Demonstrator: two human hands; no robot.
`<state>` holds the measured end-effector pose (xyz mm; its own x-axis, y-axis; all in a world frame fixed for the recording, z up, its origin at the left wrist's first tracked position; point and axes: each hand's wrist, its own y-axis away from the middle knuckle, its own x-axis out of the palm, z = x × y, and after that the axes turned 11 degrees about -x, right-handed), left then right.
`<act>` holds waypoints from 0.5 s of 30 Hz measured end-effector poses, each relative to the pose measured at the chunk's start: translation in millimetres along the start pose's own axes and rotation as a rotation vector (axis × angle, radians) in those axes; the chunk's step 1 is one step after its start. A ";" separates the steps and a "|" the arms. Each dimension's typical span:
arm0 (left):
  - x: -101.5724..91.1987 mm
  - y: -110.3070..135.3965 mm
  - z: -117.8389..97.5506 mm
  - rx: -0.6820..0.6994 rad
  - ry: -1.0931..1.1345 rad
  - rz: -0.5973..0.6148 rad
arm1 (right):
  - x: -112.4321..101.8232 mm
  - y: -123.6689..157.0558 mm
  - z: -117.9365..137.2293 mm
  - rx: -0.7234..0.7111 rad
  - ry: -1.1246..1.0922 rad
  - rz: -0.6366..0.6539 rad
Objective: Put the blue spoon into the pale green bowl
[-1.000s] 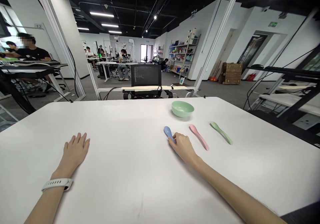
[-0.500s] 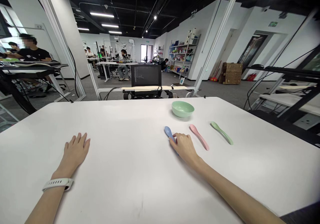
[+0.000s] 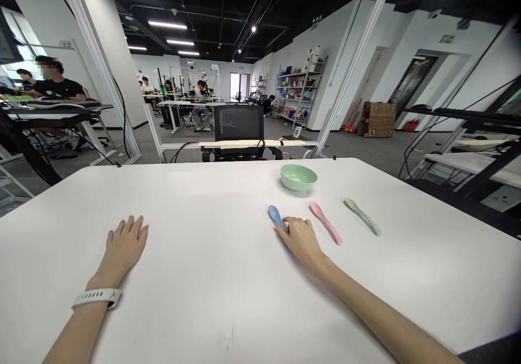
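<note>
- The right hand (image 3: pixel 302 239) has its thumb and forefinger closed on the handle of the blue spoon (image 3: pixel 274 212); the rest of the hand hides the handle's end.
- The blue spoon lies on the white worktop (image 3: pixel 195 277), nearer the far edge than the near one, its bowl end pointing away and to the left.
- The left hand (image 3: pixel 126 243) is released: palm down on the worktop, fingers extended and slightly parted, well apart from the spoons.
- A white wristband (image 3: pixel 96 297) with a row of dark slots circles the left wrist.
- Just right of the right hand lies the pink spoon (image 3: pixel 325 223), and farther right the green spoon (image 3: pixel 363 217), both slanting like the blue one.
- The green bowl (image 3: pixel 299 178) stands upright beyond the blue and pink spoons, near the far edge.
- At upper left, a sign (image 3: pixel 65 44) reads "13".
- On the right-hand wall hangs a green sign (image 3: pixel 446 39), its marking too small to read.
- Past the worktop are a black chair (image 3: pixel 239 122) and a rack (image 3: pixel 299 90) of goods whose labels are illegible.
</note>
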<state>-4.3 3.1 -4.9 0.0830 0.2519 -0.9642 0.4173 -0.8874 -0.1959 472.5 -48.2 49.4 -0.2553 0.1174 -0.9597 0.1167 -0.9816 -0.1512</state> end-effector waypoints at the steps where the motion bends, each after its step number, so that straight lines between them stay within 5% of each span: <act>1: 0.2 -0.5 0.2 0.002 -0.004 0.006 | -0.1 -0.4 -1.9 -0.006 -0.003 -0.015; 6: 0.4 -1.7 0.8 0.012 0.003 0.005 | -19.4 -12.6 -44.0 0.027 0.000 -0.200; 10: -1.1 -0.7 -0.4 0.003 0.005 0.011 | -48.0 -24.8 -121.4 0.175 0.141 -0.353; 15: -3.4 1.4 -1.9 0.004 0.022 0.026 | -59.9 -21.8 -219.2 0.407 0.254 -0.306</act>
<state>-2.3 1.7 -1.6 0.1136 0.2372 -0.9648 0.4108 -0.8954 -0.1718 695.6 -0.9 58.3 0.0253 0.3888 -0.9210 -0.3185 -0.8701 -0.3761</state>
